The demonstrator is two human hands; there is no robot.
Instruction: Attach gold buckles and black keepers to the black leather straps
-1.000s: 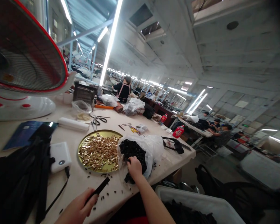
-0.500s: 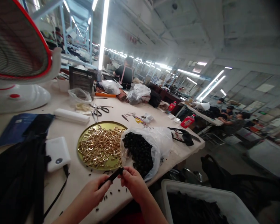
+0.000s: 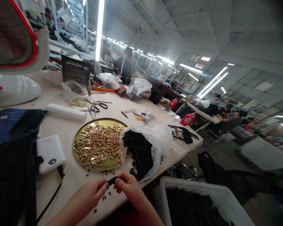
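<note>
My left hand [image 3: 92,193] and my right hand [image 3: 127,187] meet at the table's near edge, both pinched on a short black strap [image 3: 111,181] held between them. Just beyond them lies an open clear plastic bag [image 3: 160,139] full of small black pieces [image 3: 139,153]. Left of the bag sits a round gold tray [image 3: 81,133] heaped with gold metal buckles [image 3: 99,147]. A few loose black pieces lie scattered on the table [image 3: 70,179] near my hands.
A white power bank [image 3: 50,153] with a black cable and a pile of black fabric [image 3: 11,175] lie at left. Scissors [image 3: 97,105], a white tube, a fan [image 3: 11,62] and bags stand farther back. A white bin [image 3: 202,204] sits below right. Other people work at distant tables.
My right hand left the bag of black pieces and came back to the strap in my left hand. Both hands now pinch it close together. The view tilted slightly downward.
</note>
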